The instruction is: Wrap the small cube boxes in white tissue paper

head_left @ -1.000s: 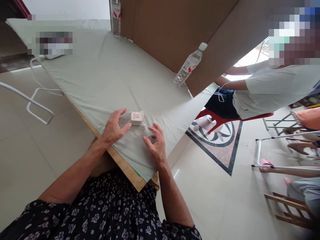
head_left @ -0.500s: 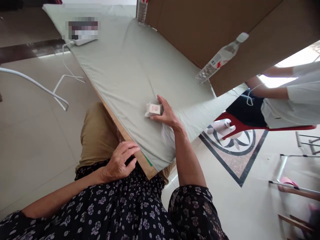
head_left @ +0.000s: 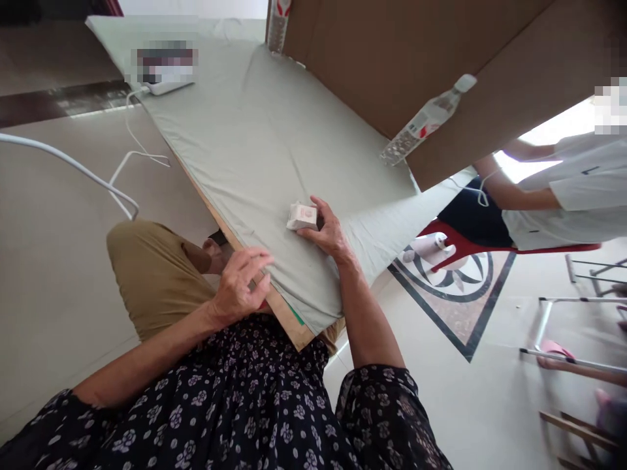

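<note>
A small white block in clear wrapping [head_left: 302, 215], with a red print on its face, stands on the pale green cloth. My right hand [head_left: 330, 234] grips its right side between thumb and fingers; what exactly it contains I cannot tell. My left hand [head_left: 243, 281] hovers at the table's near wooden edge, empty, its fingers loosely stretched and apart. The cloth-covered table [head_left: 235, 140] lies under the block and runs away to the upper left.
A large brown cardboard panel [head_left: 372, 65] rises at the back right, with a clear plastic bottle [head_left: 426, 124] against it and another bottle [head_left: 278, 29] farther left. A white device with a cable [head_left: 171, 86] lies at the far left edge. Another person's arm [head_left: 519, 189] shows at right.
My left hand has lifted slightly up towards the table edge. My knee has swung out to the left. The block stays in my right hand, almost in the same place.
</note>
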A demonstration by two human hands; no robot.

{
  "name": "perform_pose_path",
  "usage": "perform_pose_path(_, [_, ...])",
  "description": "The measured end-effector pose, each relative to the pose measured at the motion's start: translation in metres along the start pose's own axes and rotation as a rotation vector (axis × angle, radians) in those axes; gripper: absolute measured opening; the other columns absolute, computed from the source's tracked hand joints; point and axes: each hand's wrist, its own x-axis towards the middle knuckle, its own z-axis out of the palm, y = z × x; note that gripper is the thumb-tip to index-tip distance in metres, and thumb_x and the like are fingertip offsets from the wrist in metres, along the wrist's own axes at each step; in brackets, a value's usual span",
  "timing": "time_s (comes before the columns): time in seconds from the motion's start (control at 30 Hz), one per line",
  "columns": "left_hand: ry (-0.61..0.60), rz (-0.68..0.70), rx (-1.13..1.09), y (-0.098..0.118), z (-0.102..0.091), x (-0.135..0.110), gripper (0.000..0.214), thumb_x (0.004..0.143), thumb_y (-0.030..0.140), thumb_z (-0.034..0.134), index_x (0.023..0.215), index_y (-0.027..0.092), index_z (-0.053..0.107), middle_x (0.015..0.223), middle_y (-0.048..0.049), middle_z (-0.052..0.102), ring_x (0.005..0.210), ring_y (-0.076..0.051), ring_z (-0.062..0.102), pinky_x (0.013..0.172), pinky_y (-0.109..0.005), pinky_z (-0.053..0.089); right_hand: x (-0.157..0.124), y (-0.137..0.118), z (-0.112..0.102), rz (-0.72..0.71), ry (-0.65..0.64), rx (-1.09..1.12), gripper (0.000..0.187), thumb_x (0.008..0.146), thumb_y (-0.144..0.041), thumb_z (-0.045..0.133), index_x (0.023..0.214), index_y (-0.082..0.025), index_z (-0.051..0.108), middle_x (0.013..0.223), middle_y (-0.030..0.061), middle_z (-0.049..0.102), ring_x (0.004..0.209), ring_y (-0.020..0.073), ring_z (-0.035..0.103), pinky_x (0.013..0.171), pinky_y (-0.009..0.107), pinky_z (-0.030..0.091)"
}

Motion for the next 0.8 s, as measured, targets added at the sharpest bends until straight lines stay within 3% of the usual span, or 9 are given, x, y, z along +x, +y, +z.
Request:
perform_pose_path(0.07, [0.019,-0.036,0.04,-0.017,0.006,0.024,0.033,0.089,0.014,0.061,0.121,0.019,0.065,0.12,-0.0108,0.068,0.114,-0.025,0.065,0.104,-0.045,0.056,-0.003,-0.003,0.004,0.02,0.035,0.006,0.096,0.066,-0.051,0.088,0.15,-0.024,0.05,0.118,0.0077,0.073,0.111,0.0292,0.068,0.108,0.048,0.049])
perform_pose_path(0.2, [-0.094,-0.163,0.01,-0.046,0.031,0.064,0.041,0.085,0.018,0.061,0.126,0.017,0.063,0.127,-0.0131,0.065,0.123,-0.028,0.061,0.111,-0.049,0.051,-0.01,-0.007,0.012,0.038,0.118,-0.03,0.09,0.069,-0.051,0.086,0.147,-0.023,0.052,0.116,0.008,0.074,0.108,0.0283,0.069,0.106,0.046,0.051])
perform_pose_path(0.33, [-0.168,-0.188,-0.07,-0.065,0.06,0.084,0.064,0.077,0.024,0.068,0.139,0.015,0.054,0.138,-0.017,0.06,0.131,-0.033,0.056,0.118,-0.056,0.043,-0.014,-0.007,0.017,-0.006,0.132,-0.103,0.088,0.071,-0.05,0.082,0.148,-0.021,0.05,0.133,0.0127,0.07,0.12,0.0302,0.067,0.111,0.047,0.048])
perform_pose_path(0.43, [-0.199,-0.218,-0.145,-0.076,0.077,0.093,0.079,0.074,0.026,0.069,0.148,0.011,0.045,0.147,-0.0216,0.055,0.139,-0.037,0.051,0.122,-0.06,0.037,-0.015,-0.006,0.017,-0.036,0.123,-0.134,0.091,0.074,-0.052,0.079,0.152,-0.019,0.046,0.141,0.0166,0.066,0.125,0.0307,0.066,0.112,0.048,0.048])
perform_pose_path(0.6, [-0.225,-0.253,-0.277,-0.086,0.086,0.096,0.088,0.074,0.026,0.067,0.156,0.014,0.036,0.153,-0.0217,0.052,0.145,-0.038,0.048,0.122,-0.062,0.035,-0.018,-0.005,0.017,0.008,0.125,-0.13,0.085,0.079,-0.054,0.076,0.151,-0.018,0.047,0.107,0.0087,0.076,0.096,0.0256,0.072,0.094,0.045,0.057])
perform_pose_path(0.8, [-0.295,-0.263,-0.296,-0.087,0.086,0.092,0.092,0.073,0.024,0.064,0.158,0.007,0.033,0.147,-0.0241,0.056,0.135,-0.034,0.058,0.116,-0.053,0.046,-0.02,-0.007,0.018,-0.014,0.125,-0.148,0.078,0.08,-0.048,0.077,0.149,-0.023,0.051,0.118,0.009,0.076,0.108,0.0267,0.072,0.105,0.045,0.053])
